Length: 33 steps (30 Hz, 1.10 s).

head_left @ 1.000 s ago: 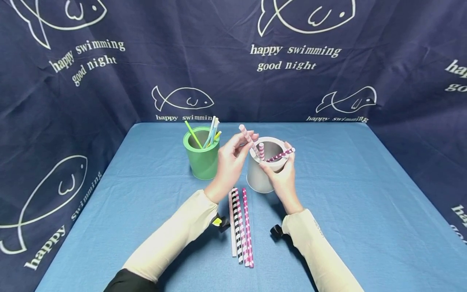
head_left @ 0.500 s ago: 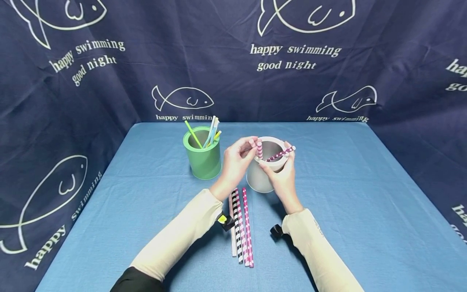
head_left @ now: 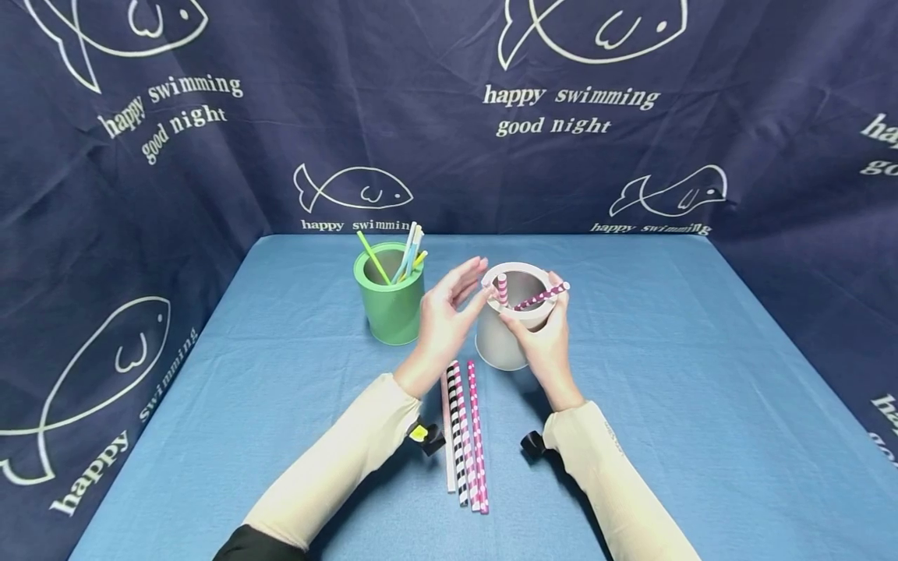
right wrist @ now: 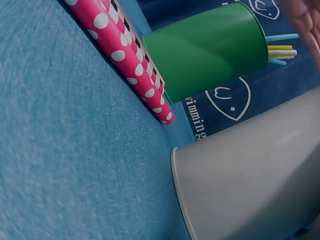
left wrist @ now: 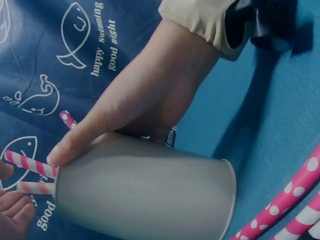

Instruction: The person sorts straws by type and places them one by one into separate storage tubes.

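Three straws (left wrist: 32, 164) visible in the white cup (head_left: 498, 347), just right of frame centre; best let each straw slide well inside the rim while steadying the cup. Four loose straws (head_left: 466, 436) lie on the worktop (head_left: 631, 351), lower centre. Left hand (head_left: 447, 308) relaxed, thumb and fingers apart at left rim, contact with pale striped straw (left wrist: 37, 188) unclear; right hand (head_left: 546, 343) grips the cup's right side.

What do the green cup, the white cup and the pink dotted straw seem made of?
Green cup: perhaps painted metal or plastic; smooth, soft sheen. White cup: likely similar, satin, with a thin bottom rim. Pink dotted straw: probably paper, possibly plastic; crisp printed dots, slight gloss.
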{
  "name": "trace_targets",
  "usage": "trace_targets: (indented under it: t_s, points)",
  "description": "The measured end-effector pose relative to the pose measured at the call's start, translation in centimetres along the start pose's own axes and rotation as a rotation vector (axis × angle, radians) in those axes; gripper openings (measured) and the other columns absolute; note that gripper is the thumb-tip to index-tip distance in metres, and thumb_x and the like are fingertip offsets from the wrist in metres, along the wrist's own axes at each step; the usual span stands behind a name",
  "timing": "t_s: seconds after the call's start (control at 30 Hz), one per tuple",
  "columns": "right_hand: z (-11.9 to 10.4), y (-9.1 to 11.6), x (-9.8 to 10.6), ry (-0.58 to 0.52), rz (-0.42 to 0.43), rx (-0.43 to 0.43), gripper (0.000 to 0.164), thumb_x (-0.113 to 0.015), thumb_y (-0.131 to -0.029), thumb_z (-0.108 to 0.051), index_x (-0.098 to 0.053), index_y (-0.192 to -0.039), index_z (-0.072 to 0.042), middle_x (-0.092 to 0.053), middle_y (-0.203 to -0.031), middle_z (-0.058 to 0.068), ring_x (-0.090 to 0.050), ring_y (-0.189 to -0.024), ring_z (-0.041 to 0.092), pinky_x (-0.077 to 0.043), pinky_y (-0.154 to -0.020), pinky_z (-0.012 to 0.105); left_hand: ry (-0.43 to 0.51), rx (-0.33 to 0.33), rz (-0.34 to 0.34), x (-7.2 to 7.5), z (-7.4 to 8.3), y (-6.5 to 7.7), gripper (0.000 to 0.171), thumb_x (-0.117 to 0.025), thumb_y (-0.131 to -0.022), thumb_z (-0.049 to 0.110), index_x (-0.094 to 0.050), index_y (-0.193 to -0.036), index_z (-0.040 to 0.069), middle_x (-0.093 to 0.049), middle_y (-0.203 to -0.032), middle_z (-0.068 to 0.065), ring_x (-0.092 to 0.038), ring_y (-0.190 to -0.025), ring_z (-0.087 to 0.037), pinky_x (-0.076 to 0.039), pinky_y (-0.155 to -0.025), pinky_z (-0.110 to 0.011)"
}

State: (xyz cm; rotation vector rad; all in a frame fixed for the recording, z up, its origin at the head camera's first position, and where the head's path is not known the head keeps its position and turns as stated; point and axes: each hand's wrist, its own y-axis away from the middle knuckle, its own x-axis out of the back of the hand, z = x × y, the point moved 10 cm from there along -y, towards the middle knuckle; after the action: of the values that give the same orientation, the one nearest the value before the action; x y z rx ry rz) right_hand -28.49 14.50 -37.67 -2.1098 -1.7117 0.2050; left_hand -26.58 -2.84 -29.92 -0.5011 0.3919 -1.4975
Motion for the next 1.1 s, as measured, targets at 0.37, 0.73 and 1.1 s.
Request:
trace_targets:
  t_s: [0.37, 0.73, 1.1]
  points:
    - [-0.1, -0.1, 0.3, -0.001, 0.021, -0.002, 0.095, -0.082, -0.072, -0.015, -0.026, -0.149, -0.009, -0.04, -0.15, 0.008, -0.042, -0.133, 0.022, -0.03, -0.115, 0.037, 0.076, 0.045, 0.017, 2.5, 0.5, 2.4, 0.044, -0.064, -0.087, -0.006, -0.053, -0.129, -0.011, -0.061, -0.129, -0.025, -0.058, -0.123, -0.034, -0.048, -0.104, -0.032]
    - [-0.2, 0.0, 0.5, 0.02, 0.035, -0.009, 0.094, -0.081, -0.072, -0.016, -0.028, -0.149, -0.011, -0.041, -0.15, 0.007, -0.043, -0.132, 0.021, -0.029, -0.114, 0.036, 0.04, 0.097, 0.023, 4.1, -0.1, 3.9, 0.04, -0.065, -0.086, -0.006, -0.056, -0.125, -0.011, -0.063, -0.124, -0.025, -0.061, -0.118, -0.035, -0.049, -0.102, -0.033]
    - [-0.1, 0.0, 0.2, -0.021, 0.014, 0.007, 0.092, -0.08, -0.075, -0.016, -0.026, -0.15, -0.01, -0.039, -0.152, 0.008, -0.04, -0.134, 0.02, -0.028, -0.116, 0.036, -0.044, 0.237, -0.001, 5.1, -2.8, 4.9, 0.039, -0.068, -0.084, -0.004, -0.059, -0.122, -0.01, -0.065, -0.119, -0.027, -0.063, -0.114, -0.036, -0.052, -0.099, -0.036]
